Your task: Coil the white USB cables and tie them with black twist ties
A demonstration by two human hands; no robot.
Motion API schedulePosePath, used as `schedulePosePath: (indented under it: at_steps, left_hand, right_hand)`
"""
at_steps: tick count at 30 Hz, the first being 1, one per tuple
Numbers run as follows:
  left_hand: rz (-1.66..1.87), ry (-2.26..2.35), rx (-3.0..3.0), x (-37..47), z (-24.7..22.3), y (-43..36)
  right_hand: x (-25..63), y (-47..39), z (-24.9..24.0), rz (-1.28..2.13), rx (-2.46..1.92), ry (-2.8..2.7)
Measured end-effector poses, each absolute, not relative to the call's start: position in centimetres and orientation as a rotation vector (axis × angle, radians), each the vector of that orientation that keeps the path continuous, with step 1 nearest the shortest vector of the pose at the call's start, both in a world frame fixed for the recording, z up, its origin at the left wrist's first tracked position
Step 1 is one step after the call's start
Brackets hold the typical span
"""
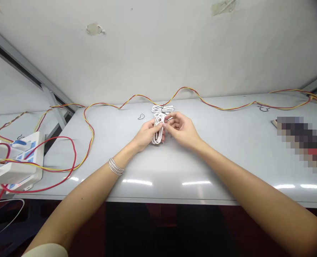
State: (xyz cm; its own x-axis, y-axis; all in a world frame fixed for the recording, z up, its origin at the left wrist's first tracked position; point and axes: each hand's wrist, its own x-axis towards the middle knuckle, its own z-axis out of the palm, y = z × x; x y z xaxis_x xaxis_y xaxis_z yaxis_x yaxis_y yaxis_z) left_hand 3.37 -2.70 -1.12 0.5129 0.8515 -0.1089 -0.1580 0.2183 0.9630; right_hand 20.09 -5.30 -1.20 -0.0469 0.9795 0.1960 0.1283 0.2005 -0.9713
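Note:
My left hand [147,135] is closed around a coiled white cable [156,138], its thumb lying across the loops. My right hand [180,129] is at the cable's right side, thumb and index finger pinched near the coil's middle; what is between those fingertips is too small to make out. Just beyond my hands, a second bundle of white cable [162,109], bound at its middle with a thin dark tie, lies on the grey table.
Red and yellow twisted wires [142,95] run along the back of the table [115,178]. A white power strip [35,157] with red wires sits at the left. Black ties [141,116] lie behind my left hand and at the back right [263,108]. A pixelated object [303,137] is at the right.

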Motion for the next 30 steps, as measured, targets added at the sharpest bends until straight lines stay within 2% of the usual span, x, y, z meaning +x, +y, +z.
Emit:
schedulePosePath:
  at_steps: [10, 30]
  left_hand:
    - [0.717, 0.805, 1.222, 3.2, -0.6, -3.0]
    - [0.654, 0.764, 1.212, 3.2, -0.3, -3.2]
  right_hand:
    - [19.8, -5.6, -0.7, 0.988, -1.074, -1.4]
    - [19.9, -5.7, -0.1, 1.158, -1.076, -1.434]
